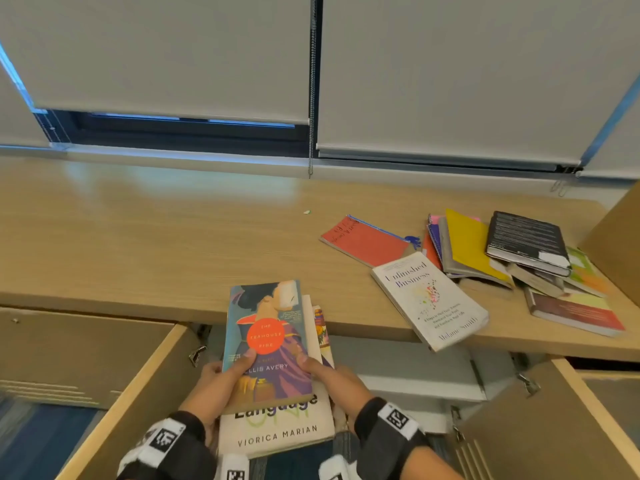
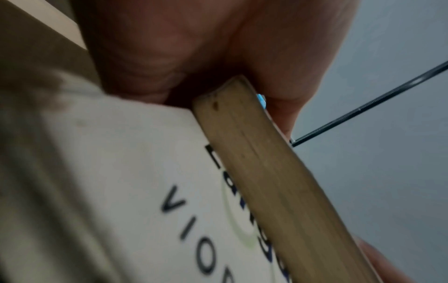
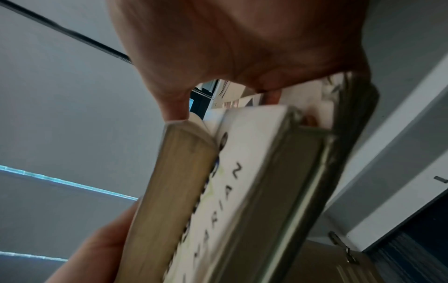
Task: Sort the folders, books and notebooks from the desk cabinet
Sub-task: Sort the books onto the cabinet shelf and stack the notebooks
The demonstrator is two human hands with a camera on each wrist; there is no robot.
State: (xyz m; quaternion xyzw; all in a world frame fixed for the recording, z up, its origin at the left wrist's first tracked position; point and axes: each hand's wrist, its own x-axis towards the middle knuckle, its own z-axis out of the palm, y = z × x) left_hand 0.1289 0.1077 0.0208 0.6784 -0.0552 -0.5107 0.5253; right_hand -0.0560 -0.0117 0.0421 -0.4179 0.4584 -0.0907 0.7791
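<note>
Left hand (image 1: 216, 382) clamped on the 9 o'clock edge of a small stack of books (image 1: 277, 382), thumb (image 1: 246, 358) pressed flat on the top cover, fingers curled beneath. Right hand (image 1: 332, 382) clamped likewise on the 3 o'clock edge, thumb on the cover; from the right wrist view, fingers (image 3: 274, 97) tucked under the lower books. Both grips tight, neither hand spread.

On top, a paperback, "The Teahouse Fire" (image 1: 268, 337): blue and purple cover, orange disc, yellowed page edge (image 2: 261, 172). Underneath, a larger cream book lettered "Language / Viorica Marian" (image 1: 280, 434), sticking out toward 6 o'clock. At least one more book with a bright printed cover (image 1: 322, 327) peeking out at 3 o'clock. Stack held tilted, off any surface, in front of the open cabinet, its far end overlapping the front edge of the bench (image 1: 156, 244).

Wide bare wood from 9 to 12 o'clock on the bench. Open cabinet doors flanking the hands: one at 9 o'clock (image 1: 131, 386), one at 4 o'clock (image 1: 540, 427), hemming in the sides.

At 2 o'clock, lying on the bench: a white book, "Unfinished Business" (image 1: 429, 299), one corner hanging over the front edge; a red notebook (image 1: 363, 240) beside it; further toward 3 o'clock a loose heap with a yellow folder (image 1: 467, 244) and a black book (image 1: 526, 240) on top.
</note>
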